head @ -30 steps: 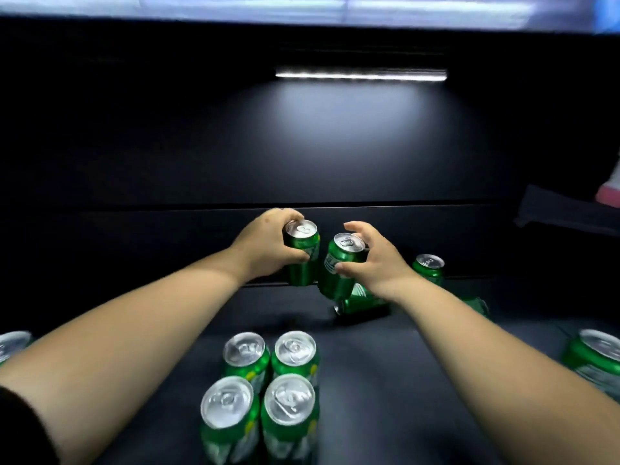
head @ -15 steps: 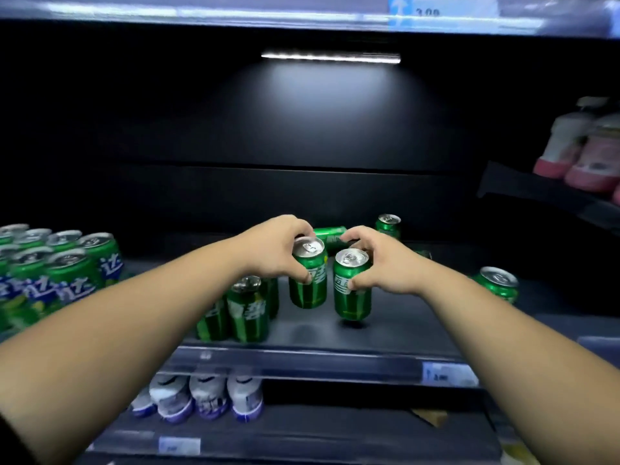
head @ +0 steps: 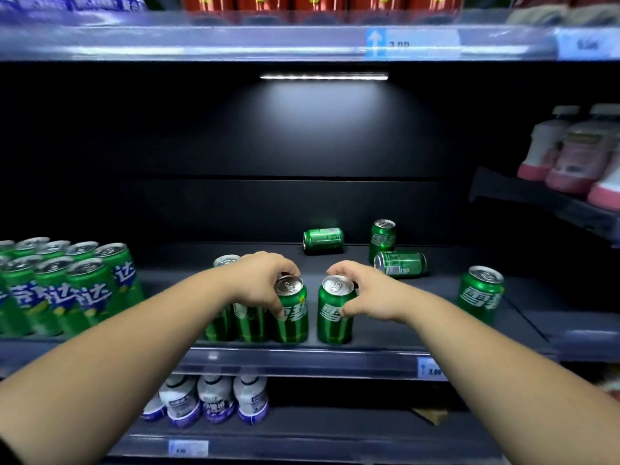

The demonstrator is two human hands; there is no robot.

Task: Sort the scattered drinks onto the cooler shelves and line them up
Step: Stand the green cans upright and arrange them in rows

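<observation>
Both arms reach forward; left hand [head: 261,283] grips one upright green can [head: 291,310], right hand [head: 364,292] grips another can [head: 335,312] on the shelf [head: 302,359]

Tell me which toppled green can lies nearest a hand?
The toppled can just beyond the right hand, beside an upright can; the other toppled can lies farther back.

left hand [head: 261,283]: fingers curled, gripping | right hand [head: 369,295]: fingers curled, gripping
</observation>
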